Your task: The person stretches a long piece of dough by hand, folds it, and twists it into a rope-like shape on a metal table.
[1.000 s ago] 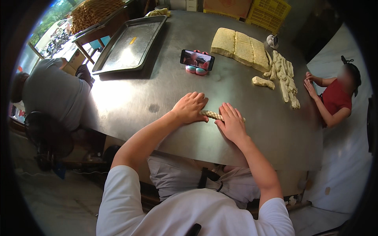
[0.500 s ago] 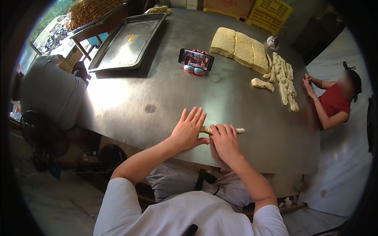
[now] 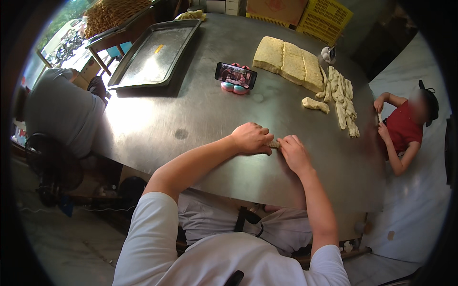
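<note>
A short length of twisted dough rope shows between my two hands, over the near middle of the metal table. My left hand is curled closed around its left part. On the other side my right hand pinches the right part with bent fingers. Both ends of the rope are hidden by my fingers. Farther off to the right lies a loose dough piece, beside a heap of cut dough strips. Behind these is a thick pale dough slab, scored into blocks.
A phone leans on a pink and blue stand at the table's middle. A large metal tray lies at the far left. Yellow crates stand at the back. One person in red works at right; another in grey is at left.
My flat, spread hands have closed on the dough rope and moved slightly away from me and to the right. The co-worker at right now holds a strip up between both hands.
</note>
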`<state>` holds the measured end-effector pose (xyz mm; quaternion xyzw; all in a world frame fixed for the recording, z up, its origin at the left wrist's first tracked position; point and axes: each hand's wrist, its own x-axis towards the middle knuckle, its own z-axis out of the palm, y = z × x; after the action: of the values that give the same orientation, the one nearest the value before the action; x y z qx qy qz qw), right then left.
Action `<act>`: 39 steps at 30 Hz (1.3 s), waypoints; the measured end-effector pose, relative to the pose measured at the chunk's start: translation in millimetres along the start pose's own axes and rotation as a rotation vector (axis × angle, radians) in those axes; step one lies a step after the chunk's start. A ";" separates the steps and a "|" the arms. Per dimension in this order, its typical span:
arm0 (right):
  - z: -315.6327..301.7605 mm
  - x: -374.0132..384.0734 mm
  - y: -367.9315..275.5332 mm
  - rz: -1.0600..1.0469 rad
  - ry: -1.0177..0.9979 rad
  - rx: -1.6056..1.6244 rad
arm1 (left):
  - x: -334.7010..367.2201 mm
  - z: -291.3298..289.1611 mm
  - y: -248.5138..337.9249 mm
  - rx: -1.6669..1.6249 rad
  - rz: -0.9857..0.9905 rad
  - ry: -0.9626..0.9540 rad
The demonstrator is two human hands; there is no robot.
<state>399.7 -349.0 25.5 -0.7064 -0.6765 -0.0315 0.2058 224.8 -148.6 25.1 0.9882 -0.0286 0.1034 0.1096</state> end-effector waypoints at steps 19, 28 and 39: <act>-13.2 -16.9 30.6 0.124 0.114 0.150 | 50.8 17.9 5.6 -0.103 0.099 0.124; -23.6 5.9 13.3 0.174 0.028 0.278 | 15.9 8.0 18.5 0.044 -0.073 0.100; -56.3 206.3 -143.4 -0.139 0.465 0.594 | -215.5 -237.5 -94.0 0.671 -0.618 0.829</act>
<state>291.0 -173.3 179.2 -0.5423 -0.6379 -0.0073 0.5468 -25.3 3.1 186.5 0.8088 0.3381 0.4460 -0.1805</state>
